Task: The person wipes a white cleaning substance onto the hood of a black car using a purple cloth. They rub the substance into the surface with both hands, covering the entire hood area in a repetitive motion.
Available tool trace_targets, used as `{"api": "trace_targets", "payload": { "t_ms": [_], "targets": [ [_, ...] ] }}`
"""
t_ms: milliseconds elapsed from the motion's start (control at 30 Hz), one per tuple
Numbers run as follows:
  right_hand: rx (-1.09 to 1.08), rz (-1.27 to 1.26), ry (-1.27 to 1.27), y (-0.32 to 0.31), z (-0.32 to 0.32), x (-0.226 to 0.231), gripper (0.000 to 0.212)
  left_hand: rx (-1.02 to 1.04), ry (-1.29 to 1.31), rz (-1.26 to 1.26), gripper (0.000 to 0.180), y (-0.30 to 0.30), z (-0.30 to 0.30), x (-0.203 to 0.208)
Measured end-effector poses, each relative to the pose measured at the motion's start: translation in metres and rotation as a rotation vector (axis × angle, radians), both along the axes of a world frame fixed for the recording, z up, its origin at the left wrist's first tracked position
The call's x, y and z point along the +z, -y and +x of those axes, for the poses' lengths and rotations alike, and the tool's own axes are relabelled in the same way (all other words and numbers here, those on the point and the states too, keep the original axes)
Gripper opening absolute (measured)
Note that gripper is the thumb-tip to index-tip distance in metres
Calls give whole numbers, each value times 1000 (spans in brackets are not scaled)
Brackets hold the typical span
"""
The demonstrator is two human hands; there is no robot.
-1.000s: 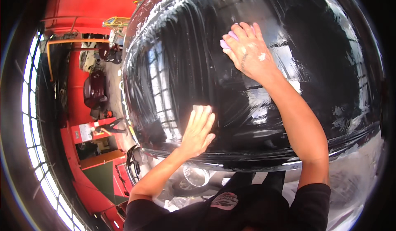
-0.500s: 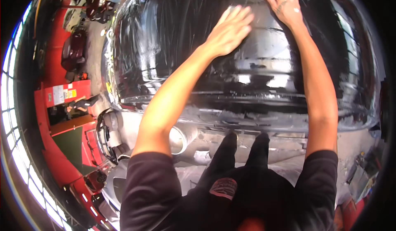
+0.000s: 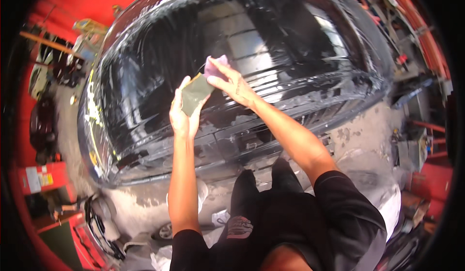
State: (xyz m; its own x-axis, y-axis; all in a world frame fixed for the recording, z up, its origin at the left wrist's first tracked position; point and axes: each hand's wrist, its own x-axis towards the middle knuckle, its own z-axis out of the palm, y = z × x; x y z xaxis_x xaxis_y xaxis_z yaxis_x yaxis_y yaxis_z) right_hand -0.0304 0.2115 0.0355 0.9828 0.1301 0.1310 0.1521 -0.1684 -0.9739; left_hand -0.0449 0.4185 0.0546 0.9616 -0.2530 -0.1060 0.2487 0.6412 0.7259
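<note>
In front of me is a broad, glossy black car panel [image 3: 155, 62] with whitish streaks over it. Both my hands are raised over its near middle part, close together. A grey-green sheet that looks like sandpaper [image 3: 195, 98] rests in my left hand [image 3: 181, 113], fingers and thumb along its sides. My right hand [image 3: 235, 86] pinches a small pinkish-purple pad or folded piece [image 3: 216, 66]; its exact kind I cannot make out. The purple piece is right beside the sheet's upper corner; whether they touch is unclear.
A white bucket [image 3: 202, 193] stands on the concrete floor [image 3: 358, 133], partly behind my left forearm. Red shop furniture [image 3: 53, 174] and black car parts [image 3: 99, 227] lie at the left. Racks and metal stands [image 3: 411, 147] line the right side.
Both hands have left the panel's surface and come together nearer to me. The sandpaper sheet now shows in my left hand. My view has turned, so the panel appears tilted.
</note>
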Motion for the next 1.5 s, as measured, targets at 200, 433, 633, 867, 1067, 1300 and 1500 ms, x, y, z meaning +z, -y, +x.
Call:
{"api": "trace_targets", "payload": {
  "t_ms": [200, 433, 633, 867, 1067, 1300, 1500],
  "targets": [
    [143, 674, -247, 44, -82, 13, 93, -357, 51, 89, 47, 80, -28, -2],
    [-124, 324, -132, 84, -140, 19, 119, -385, 42, 216, 41, 144, -46, 10],
    [-231, 209, -30, 106, -155, 14, 89, -379, -81, 400, 41, 175, -58, 2],
    [-533, 764, -187, 210, -168, -28, 62, 245, 786, 1326, 51, 136, 1, -20],
    [-722, 619, -234, 292, -236, -63, 63, 186, 867, 1764, 76, 81, 72, -32],
    [-619, -386, -478, 344, -419, -193, 55, 111, 910, 1674, 56, 109, 41, -83],
    [-1079, -373, -1127, 367, -673, -329, 51, -147, 958, 1341, 48, 165, -9, -56]
  ]
}}
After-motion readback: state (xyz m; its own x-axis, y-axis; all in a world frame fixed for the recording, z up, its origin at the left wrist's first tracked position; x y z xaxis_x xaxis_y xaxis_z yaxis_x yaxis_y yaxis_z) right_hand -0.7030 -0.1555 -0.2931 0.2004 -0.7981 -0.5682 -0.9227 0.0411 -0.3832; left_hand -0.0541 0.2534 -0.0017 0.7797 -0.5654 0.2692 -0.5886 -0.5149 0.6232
